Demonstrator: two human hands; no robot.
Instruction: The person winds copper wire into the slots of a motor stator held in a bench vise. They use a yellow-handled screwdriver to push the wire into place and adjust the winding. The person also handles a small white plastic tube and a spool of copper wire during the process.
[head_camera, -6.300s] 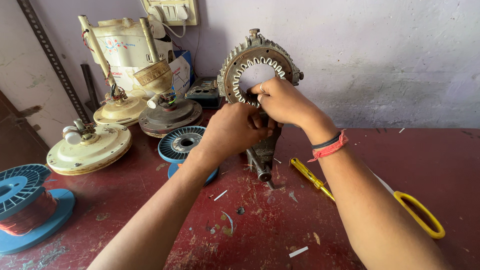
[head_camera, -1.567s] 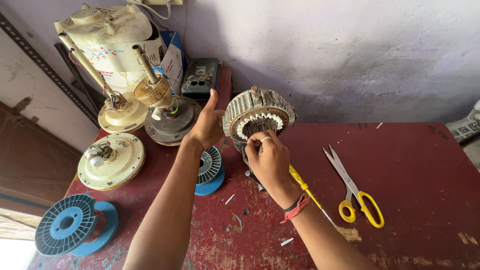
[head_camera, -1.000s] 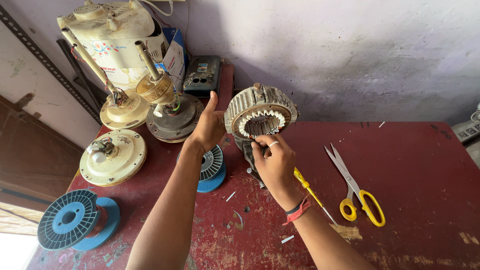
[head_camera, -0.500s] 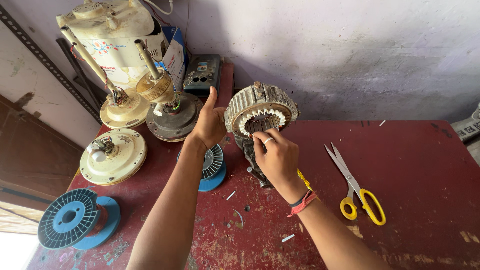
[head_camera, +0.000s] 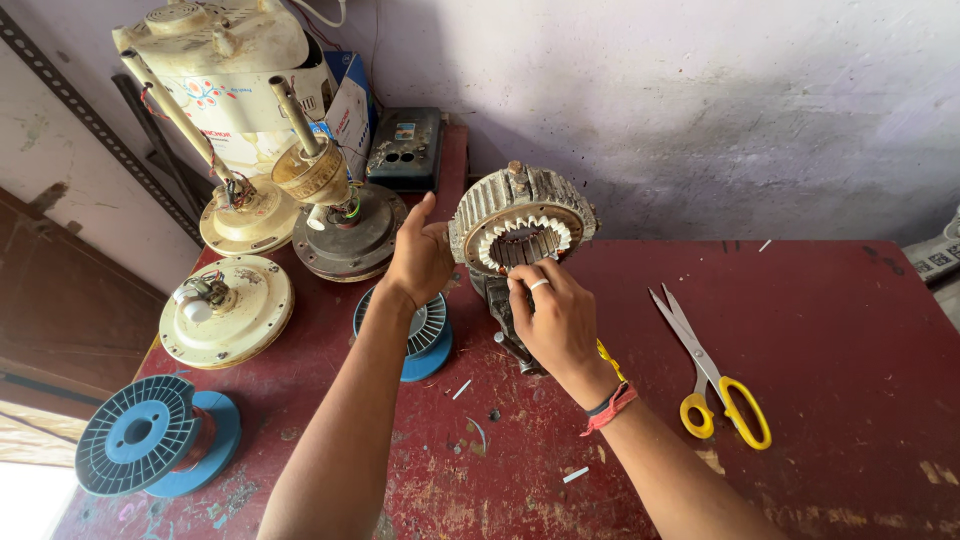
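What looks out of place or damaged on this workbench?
The red table is scuffed, with worn paint and small white scraps scattered near the hands. The scissors lie open. Nothing looks spilled.

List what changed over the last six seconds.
The left hand moved from the stator's front to brace its left side. The right hand dropped from its top rim to its lower slots. Stator, scissors and spools stayed put.

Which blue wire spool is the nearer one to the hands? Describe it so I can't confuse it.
Start at the red table, then find the left hand bracing the ring-shaped stator. The blue spool lies flat just under that wrist. Unlike the other blue spool at the table's near left corner, it is partly hidden by the forearm.
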